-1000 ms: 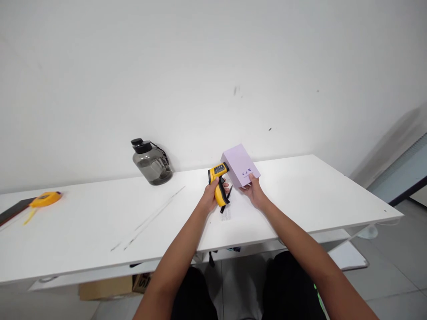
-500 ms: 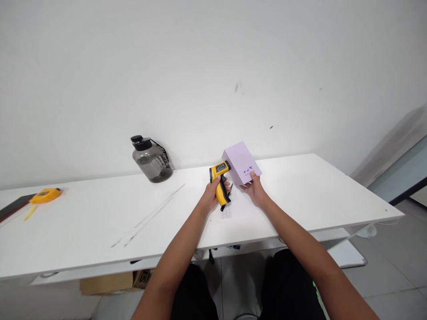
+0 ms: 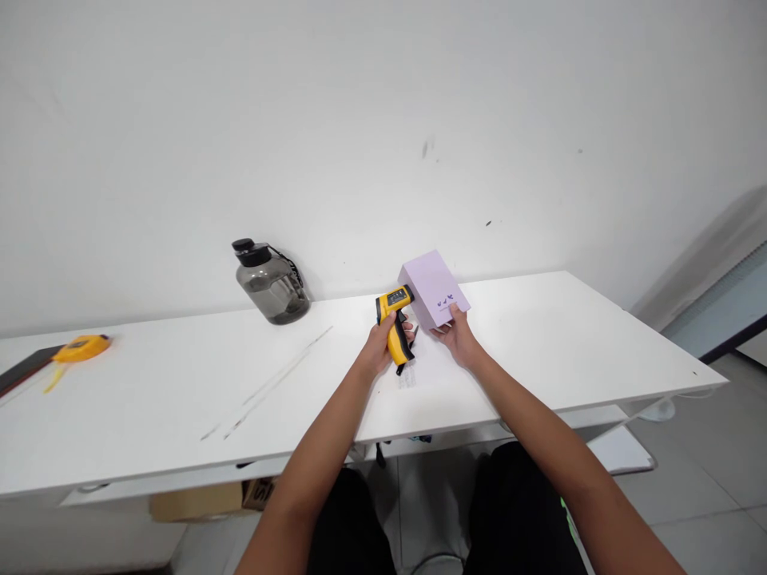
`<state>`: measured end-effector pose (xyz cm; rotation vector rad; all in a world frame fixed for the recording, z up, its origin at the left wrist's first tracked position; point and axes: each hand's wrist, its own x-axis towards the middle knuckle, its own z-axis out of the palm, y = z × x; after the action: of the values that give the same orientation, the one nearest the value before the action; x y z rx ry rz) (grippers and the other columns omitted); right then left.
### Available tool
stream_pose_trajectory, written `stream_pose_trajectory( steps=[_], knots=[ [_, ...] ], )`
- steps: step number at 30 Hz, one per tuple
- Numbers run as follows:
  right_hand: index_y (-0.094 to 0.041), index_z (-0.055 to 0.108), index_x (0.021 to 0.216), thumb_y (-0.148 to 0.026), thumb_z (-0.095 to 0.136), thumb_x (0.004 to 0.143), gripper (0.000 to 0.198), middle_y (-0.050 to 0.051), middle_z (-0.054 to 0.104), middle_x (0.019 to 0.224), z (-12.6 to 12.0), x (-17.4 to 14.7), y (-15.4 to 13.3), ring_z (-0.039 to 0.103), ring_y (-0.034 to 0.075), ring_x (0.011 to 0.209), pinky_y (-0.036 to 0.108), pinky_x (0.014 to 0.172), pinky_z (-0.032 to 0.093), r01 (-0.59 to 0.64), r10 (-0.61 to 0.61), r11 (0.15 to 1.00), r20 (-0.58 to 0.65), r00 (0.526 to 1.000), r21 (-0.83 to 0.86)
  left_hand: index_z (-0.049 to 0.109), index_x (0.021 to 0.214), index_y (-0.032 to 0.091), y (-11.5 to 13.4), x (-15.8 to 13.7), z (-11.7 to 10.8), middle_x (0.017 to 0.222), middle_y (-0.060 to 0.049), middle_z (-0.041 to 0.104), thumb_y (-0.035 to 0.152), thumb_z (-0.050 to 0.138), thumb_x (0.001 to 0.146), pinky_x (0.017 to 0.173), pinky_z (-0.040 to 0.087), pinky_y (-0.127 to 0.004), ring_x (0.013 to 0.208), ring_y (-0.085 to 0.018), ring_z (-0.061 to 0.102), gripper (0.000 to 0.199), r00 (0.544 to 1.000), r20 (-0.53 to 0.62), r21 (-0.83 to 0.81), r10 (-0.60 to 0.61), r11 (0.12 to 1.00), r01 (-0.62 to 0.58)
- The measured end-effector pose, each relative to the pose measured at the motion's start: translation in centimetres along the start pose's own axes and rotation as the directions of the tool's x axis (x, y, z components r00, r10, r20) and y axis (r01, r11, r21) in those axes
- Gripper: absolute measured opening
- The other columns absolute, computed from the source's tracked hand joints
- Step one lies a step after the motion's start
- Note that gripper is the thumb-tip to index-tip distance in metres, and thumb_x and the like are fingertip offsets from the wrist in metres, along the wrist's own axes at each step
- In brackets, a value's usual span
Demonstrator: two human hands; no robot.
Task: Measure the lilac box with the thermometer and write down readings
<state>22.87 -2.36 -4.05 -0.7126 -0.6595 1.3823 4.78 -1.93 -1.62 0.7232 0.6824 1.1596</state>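
IR thermometer [image 3: 396, 342], ylw/blk: gripped in L hand [image 3: 377, 345]. Lilac box [image 3: 432, 286]: gripped in R hand [image 3: 461, 336]; best held steady, thermometer sq. to side.

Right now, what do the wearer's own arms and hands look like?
Left hand and right hand: ungloved, five-fingered, no rings discernible. Wrists: no watch or band visible. Forearms: bare as far as the view shows, no sleeves, cables or markings visible.
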Motion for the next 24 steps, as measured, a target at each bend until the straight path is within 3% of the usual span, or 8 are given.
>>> stream_pose_trajectory(
  steps=[24],
  knots=[
    [-0.035,0.051,0.114,-0.067,0.078,0.062,0.067,-0.001,0.065,0.108,0.34,-0.24,-0.45,0.064,0.019,0.092,0.039,0.084,0.057,-0.009,0.009,1.0,-0.018,1.0,-0.024,0.064,0.091,0.01,0.21,-0.35,0.48,0.07,-0.005,0.068,0.043,0.07,0.085,0.07,0.057,-0.028,0.06,-0.013,0.066,0.034,1.0,-0.007,0.002,-0.016,1.0,0.016]
  ],
)
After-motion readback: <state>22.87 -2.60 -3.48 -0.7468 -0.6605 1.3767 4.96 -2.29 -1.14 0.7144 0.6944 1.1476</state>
